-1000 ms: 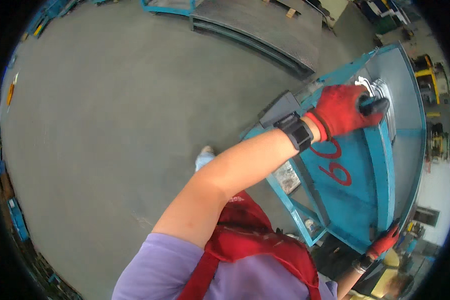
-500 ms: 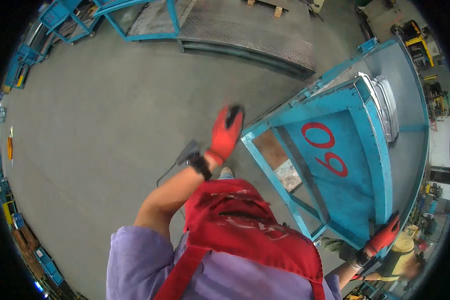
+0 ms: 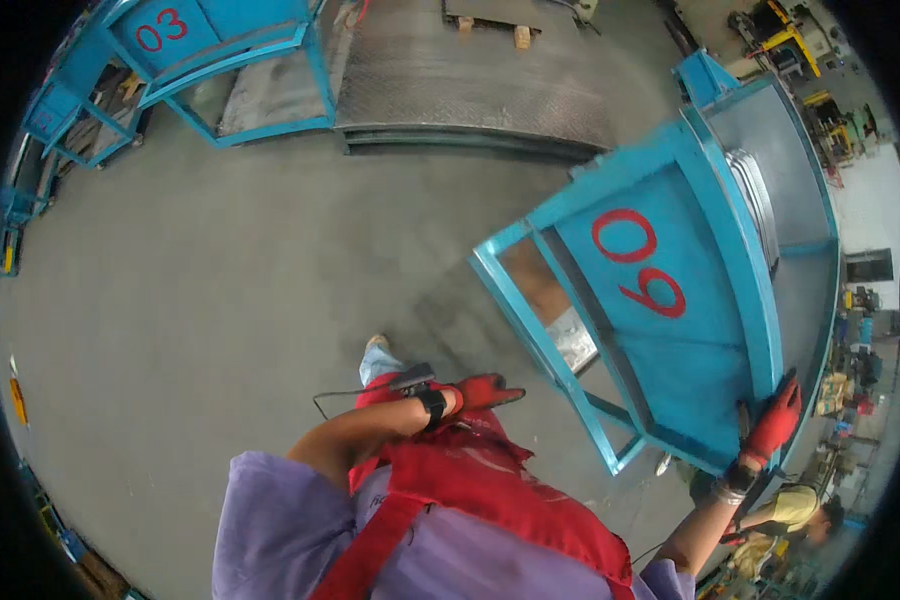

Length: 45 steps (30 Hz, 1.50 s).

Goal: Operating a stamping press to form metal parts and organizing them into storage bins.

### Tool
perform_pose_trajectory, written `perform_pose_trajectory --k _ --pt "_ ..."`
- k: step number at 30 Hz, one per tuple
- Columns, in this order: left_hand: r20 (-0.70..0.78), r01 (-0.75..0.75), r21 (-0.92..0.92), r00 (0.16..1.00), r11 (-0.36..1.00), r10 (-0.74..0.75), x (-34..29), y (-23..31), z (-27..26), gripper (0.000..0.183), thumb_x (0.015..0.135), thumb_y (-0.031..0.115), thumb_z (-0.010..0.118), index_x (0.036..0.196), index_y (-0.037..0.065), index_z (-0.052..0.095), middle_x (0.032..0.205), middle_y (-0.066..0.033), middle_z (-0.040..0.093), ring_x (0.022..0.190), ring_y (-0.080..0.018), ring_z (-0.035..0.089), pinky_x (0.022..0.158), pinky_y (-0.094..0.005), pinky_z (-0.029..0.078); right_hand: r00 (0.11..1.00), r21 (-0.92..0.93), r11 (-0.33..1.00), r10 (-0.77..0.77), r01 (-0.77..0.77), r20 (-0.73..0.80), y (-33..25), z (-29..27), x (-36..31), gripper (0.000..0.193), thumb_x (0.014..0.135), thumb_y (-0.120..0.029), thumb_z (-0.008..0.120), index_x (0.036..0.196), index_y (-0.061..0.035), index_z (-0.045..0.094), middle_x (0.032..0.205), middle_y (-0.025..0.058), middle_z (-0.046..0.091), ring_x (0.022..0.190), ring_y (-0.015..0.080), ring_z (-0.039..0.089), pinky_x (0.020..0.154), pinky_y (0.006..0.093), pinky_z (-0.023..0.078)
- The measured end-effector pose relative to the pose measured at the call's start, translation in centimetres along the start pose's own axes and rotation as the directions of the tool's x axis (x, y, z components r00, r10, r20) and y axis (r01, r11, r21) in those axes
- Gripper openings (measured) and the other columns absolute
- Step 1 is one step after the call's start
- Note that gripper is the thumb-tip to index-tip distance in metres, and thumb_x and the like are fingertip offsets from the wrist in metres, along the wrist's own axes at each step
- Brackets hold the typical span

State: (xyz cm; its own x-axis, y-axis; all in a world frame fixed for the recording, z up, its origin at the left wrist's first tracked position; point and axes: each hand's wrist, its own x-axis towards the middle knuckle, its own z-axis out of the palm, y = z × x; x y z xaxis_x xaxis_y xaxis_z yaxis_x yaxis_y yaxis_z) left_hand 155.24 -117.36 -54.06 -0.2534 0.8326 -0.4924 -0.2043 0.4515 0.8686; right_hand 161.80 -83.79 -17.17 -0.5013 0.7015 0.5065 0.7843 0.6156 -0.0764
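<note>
A blue metal cart (image 3: 660, 355) with red painted markings on its panel stands on my right. My right hand (image 3: 773, 425), in a red glove, grips the cart's near top edge, its fingers lying over the rim. A stack of thin grey metal parts (image 3: 753, 195) sits inside the cart, partly hidden by the panel. My left hand (image 3: 485, 392), gloved in red and black, hangs in front of my red apron (image 3: 500, 470) with nothing visible in it. Its fingers stretch out to the right, apart from the cart. A small dark device with a cable (image 3: 410, 378) is at my left wrist.
Ahead lies a low platform of patterned metal plate (image 3: 470, 90). Other blue carts (image 3: 220, 60) stand at the far left. At the right, a person in a yellow top (image 3: 795, 508) is near machines and shelving. Grey floor (image 3: 210, 280) stretches to my left.
My left hand has dropped back from out ahead toward my apron. My right hand keeps its hold on the cart. The platform and far carts appear shifted, and my foot is further forward.
</note>
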Motion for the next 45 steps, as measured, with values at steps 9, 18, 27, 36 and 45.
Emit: perform_pose_trajectory --k 9,18,27,36,45 --pt "-0.074 0.003 -0.823 0.991 0.568 -0.113 5.6 12.6 14.8 0.057 0.072 0.050 0.057 0.103 0.004 0.049 0.080 -0.0003 0.051 0.063 -0.0131 0.047 0.059 -0.0276 0.040 0.735 0.473 0.760 -0.612 0.445 0.292 2.9 -6.8 5.2 0.046 0.081 -0.017 0.047 0.123 0.0007 0.037 0.125 0.0147 0.039 0.116 0.0287 0.037 0.099 0.0359 0.025" --pt "-0.688 -0.317 -0.656 0.624 0.685 -0.370 15.4 11.1 22.6 0.040 0.074 0.039 0.061 0.089 0.003 0.053 0.068 -0.0053 0.055 0.061 -0.0148 0.052 0.058 -0.0298 0.041 0.637 0.553 0.596 -0.757 0.583 0.144 23.5 -5.7 7.4 0.035 0.086 -0.019 0.036 0.112 0.0006 0.048 0.119 0.0133 0.045 0.113 0.0298 0.038 0.097 0.0400 0.025" --pt "-0.821 -0.347 -0.552 0.384 0.758 -0.422 15.0 10.0 21.4 0.043 0.071 0.039 0.063 0.087 0.000 0.055 0.067 -0.0071 0.056 0.060 -0.0156 0.051 0.057 -0.0295 0.041 0.630 0.475 0.505 -0.762 0.720 -0.146 21.4 -3.5 3.3 0.025 0.073 -0.021 0.042 0.079 -0.0002 0.054 0.086 0.0147 0.052 0.088 0.0327 0.046 0.090 0.0445 0.027" --pt "-0.760 -0.579 -0.650 0.501 0.492 -0.414 11.6 11.7 24.4 0.048 0.078 0.041 0.056 0.112 0.009 0.044 0.081 -0.0025 0.053 0.064 -0.0145 0.051 0.059 -0.0314 0.043 0.529 0.725 0.345 -0.848 0.596 -0.031 20.0 -6.4 3.6 0.044 0.062 -0.032 0.056 0.102 -0.0137 0.057 0.109 0.0124 0.047 0.107 0.0318 0.035 0.097 0.0455 0.017" --pt "-0.854 -0.795 -0.267 -0.066 0.544 -0.516 9.7 19.2 33.0 0.052 0.082 0.033 0.053 0.124 0.007 0.036 0.122 -0.0130 0.040 0.112 -0.0241 0.038 0.091 -0.0350 0.033 0.695 0.422 0.557 -0.629 0.715 -0.347 34.5 6.6 27.5 0.041 0.081 -0.024 0.049 0.120 -0.0141 0.045 0.122 0.0116 0.044 0.114 0.0298 0.037 0.099 0.0437 0.020"
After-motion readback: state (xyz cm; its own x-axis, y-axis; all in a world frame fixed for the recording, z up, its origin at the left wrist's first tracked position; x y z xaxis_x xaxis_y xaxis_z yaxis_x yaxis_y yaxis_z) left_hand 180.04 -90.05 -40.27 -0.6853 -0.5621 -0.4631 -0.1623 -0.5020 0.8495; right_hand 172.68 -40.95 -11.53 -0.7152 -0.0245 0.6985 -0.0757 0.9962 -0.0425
